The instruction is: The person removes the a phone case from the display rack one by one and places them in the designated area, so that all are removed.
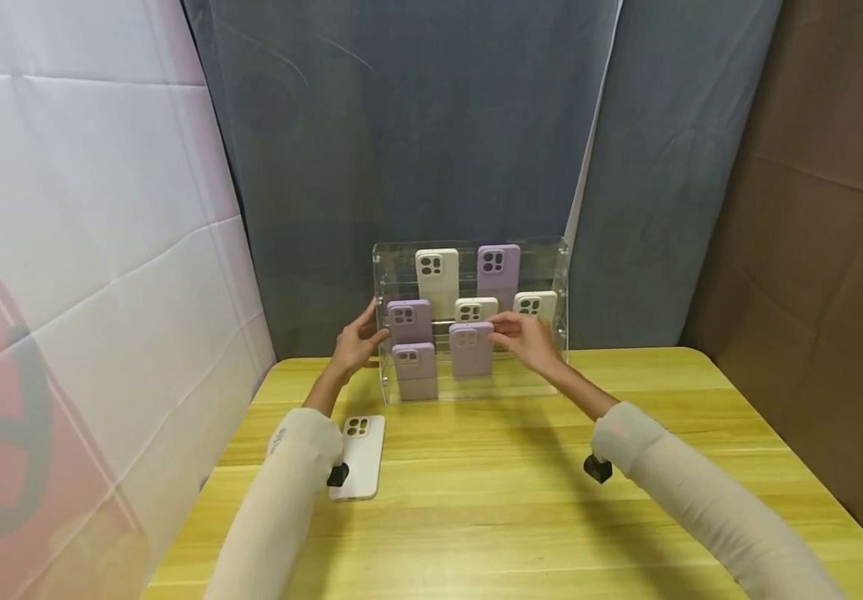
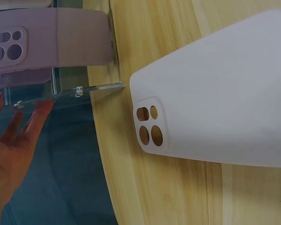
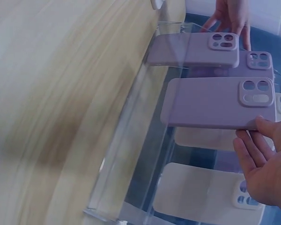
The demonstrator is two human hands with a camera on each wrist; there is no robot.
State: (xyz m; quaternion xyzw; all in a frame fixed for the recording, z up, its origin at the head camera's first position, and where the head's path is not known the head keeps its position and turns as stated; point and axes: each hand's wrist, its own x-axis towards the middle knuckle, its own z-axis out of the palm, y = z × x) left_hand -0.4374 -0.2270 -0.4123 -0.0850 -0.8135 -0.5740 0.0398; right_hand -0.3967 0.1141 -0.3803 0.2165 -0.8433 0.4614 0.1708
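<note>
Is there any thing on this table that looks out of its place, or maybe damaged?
One pale case lies flat on the table, apart from the clear stand where other cases are displayed, so it looks a little misplaced. I see no damage.

Premises observed: a small, cloth-walled booth, its look that of a staged set. Creased white fabric (image 1: 101, 183) hangs at the left of the frame, a grey-blue curtain (image 1: 416, 125) across the upper centre, brown fabric (image 1: 814, 192) at the right, around a wood-grain tabletop (image 1: 491, 517). The clear display rack (image 1: 539, 260) of phone cases (image 1: 440, 287), centre, resembles shop fittings. Building type undetermined.
</note>
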